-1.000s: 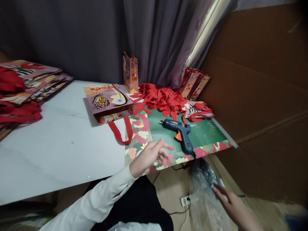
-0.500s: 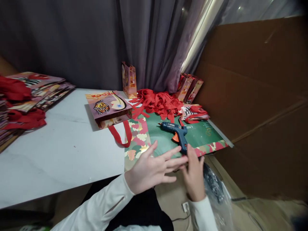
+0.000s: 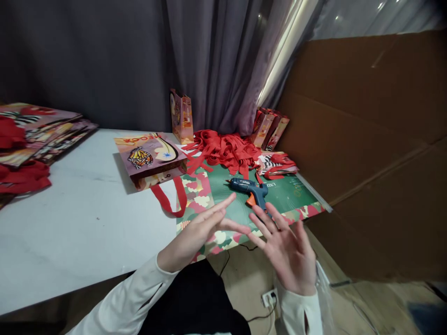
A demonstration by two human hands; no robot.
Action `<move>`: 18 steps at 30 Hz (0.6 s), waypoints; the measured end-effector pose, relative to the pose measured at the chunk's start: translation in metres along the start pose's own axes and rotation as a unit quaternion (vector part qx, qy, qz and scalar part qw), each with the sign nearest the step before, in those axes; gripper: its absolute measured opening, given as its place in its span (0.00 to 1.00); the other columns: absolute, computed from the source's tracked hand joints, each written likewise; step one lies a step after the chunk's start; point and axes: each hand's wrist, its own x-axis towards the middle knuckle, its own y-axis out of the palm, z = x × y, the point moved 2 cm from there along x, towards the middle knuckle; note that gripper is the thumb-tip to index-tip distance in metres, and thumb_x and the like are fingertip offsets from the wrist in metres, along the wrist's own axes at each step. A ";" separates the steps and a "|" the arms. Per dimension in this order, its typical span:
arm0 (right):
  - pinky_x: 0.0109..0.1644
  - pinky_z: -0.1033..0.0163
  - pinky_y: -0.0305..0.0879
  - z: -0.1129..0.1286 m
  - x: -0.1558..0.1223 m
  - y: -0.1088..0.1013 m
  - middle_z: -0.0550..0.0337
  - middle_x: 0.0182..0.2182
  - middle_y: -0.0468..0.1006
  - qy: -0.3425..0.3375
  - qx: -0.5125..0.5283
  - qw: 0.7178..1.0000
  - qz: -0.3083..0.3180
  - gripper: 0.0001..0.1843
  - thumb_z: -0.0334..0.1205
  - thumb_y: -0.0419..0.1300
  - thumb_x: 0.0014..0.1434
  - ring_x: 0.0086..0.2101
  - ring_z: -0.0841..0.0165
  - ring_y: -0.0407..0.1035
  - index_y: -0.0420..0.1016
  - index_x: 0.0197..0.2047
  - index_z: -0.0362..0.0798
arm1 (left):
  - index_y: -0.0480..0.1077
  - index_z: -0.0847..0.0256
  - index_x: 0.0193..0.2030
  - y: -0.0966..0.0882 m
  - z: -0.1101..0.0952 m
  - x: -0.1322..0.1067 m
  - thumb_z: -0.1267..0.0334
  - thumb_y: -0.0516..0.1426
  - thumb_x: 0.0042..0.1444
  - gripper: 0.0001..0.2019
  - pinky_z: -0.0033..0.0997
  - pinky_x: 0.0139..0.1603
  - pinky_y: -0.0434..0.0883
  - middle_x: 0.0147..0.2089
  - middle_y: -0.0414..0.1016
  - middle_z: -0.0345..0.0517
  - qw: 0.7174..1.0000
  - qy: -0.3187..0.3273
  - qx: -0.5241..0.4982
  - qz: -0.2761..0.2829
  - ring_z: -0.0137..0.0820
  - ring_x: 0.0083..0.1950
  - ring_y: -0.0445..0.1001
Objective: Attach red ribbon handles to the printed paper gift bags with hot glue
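Note:
My left hand [image 3: 200,232] is held over the front edge of the table with fingers stretched out and nothing in it. Beside it, my right hand [image 3: 286,249] is turned palm up with its fingers spread, also holding nothing. The fingertips of the two hands come close together; whether they touch I cannot tell. Just beyond my hands a dark blue hot glue gun [image 3: 247,187] with an orange trigger lies on a green printed board [image 3: 223,204]. To the left lies a paper gift bag [image 3: 150,156] with a butterfly print, its red ribbon handle [image 3: 179,197] hanging toward me.
Behind the glue gun is a heap of red ribbons [image 3: 226,149]. A small bag [image 3: 181,116] stands by the curtain [image 3: 132,65], and more bags [image 3: 265,128] stand at right. Stacked bags [image 3: 45,130] fill the far left. A large cardboard sheet [image 3: 366,139] walls off the right side.
My hands have drawn apart from one another. My right hand has turned palm up and spread its fingers, and my left hand has rotated edge-on. The view has shifted slightly right.

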 end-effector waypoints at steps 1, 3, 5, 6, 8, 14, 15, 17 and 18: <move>0.60 0.46 0.62 -0.003 0.005 0.003 0.53 0.62 0.68 -0.006 -0.046 0.999 -0.006 0.28 0.62 0.47 0.64 0.60 0.56 0.62 0.72 0.58 0.58 | 0.38 0.57 0.74 0.001 -0.002 -0.001 0.51 0.44 0.68 0.32 0.52 0.69 0.43 0.54 0.77 0.53 1.000 0.004 -0.009 0.018 0.42 0.65 0.65; 0.56 0.54 0.65 -0.009 0.018 0.010 0.54 0.59 0.70 -0.014 -0.142 0.990 -0.020 0.23 0.57 0.54 0.63 0.57 0.60 0.65 0.73 0.56 0.56 | 0.39 0.59 0.74 0.003 -0.005 -0.002 0.52 0.43 0.68 0.31 0.51 0.68 0.48 0.55 0.76 0.55 0.998 0.017 -0.033 0.058 0.42 0.62 0.68; 0.45 0.61 0.69 -0.013 0.032 0.017 0.54 0.53 0.74 -0.002 -0.198 0.980 -0.013 0.24 0.55 0.58 0.61 0.48 0.63 0.70 0.72 0.57 0.55 | 0.42 0.61 0.73 0.002 -0.005 -0.002 0.50 0.43 0.68 0.32 0.49 0.67 0.50 0.56 0.75 0.56 0.996 0.018 -0.042 0.083 0.43 0.62 0.68; 0.40 0.63 0.68 -0.014 0.039 0.020 0.54 0.47 0.77 0.003 -0.208 0.978 -0.003 0.24 0.55 0.59 0.60 0.42 0.66 0.71 0.72 0.56 0.54 | 0.43 0.61 0.73 0.000 -0.005 -0.001 0.49 0.43 0.67 0.32 0.50 0.67 0.51 0.56 0.75 0.56 0.995 0.013 -0.040 0.092 0.44 0.63 0.68; 0.33 0.67 0.64 -0.013 0.051 0.025 0.60 0.32 0.76 0.003 -0.217 0.976 0.015 0.22 0.54 0.63 0.57 0.31 0.72 0.68 0.75 0.49 0.49 | 0.44 0.58 0.73 -0.005 -0.002 0.000 0.47 0.41 0.67 0.31 0.51 0.67 0.50 0.57 0.74 0.54 0.994 -0.006 -0.031 0.107 0.44 0.63 0.68; 0.26 0.68 0.56 -0.008 0.064 0.025 0.66 0.19 0.68 0.011 -0.330 0.941 0.075 0.18 0.53 0.63 0.55 0.22 0.75 0.58 0.72 0.28 0.45 | 0.57 0.54 0.69 -0.030 -0.005 -0.004 0.46 0.42 0.67 0.28 0.45 0.66 0.55 0.56 0.76 0.51 0.992 -0.034 0.084 0.093 0.42 0.59 0.71; 0.26 0.68 0.56 -0.011 0.063 0.020 0.66 0.19 0.68 -0.002 -0.359 0.931 0.066 0.18 0.53 0.62 0.57 0.21 0.75 0.59 0.72 0.28 0.46 | 0.59 0.53 0.68 -0.035 -0.007 -0.006 0.46 0.44 0.66 0.28 0.44 0.65 0.58 0.56 0.76 0.50 0.990 -0.038 0.118 0.075 0.41 0.58 0.72; 0.28 0.67 0.58 -0.021 0.057 0.002 0.64 0.21 0.69 -0.080 -0.432 0.898 -0.005 0.16 0.50 0.58 0.61 0.23 0.73 0.62 0.71 0.30 0.46 | 0.61 0.51 0.67 -0.045 -0.010 -0.011 0.44 0.48 0.64 0.28 0.43 0.64 0.61 0.56 0.76 0.48 0.985 -0.038 0.167 0.021 0.41 0.56 0.73; 0.31 0.65 0.61 -0.030 0.050 -0.010 0.63 0.23 0.71 -0.142 -0.475 0.867 -0.055 0.14 0.47 0.56 0.63 0.25 0.71 0.65 0.71 0.31 0.47 | 0.63 0.51 0.66 -0.051 -0.012 -0.014 0.42 0.49 0.62 0.28 0.43 0.64 0.62 0.57 0.75 0.47 0.983 -0.034 0.181 -0.008 0.41 0.57 0.72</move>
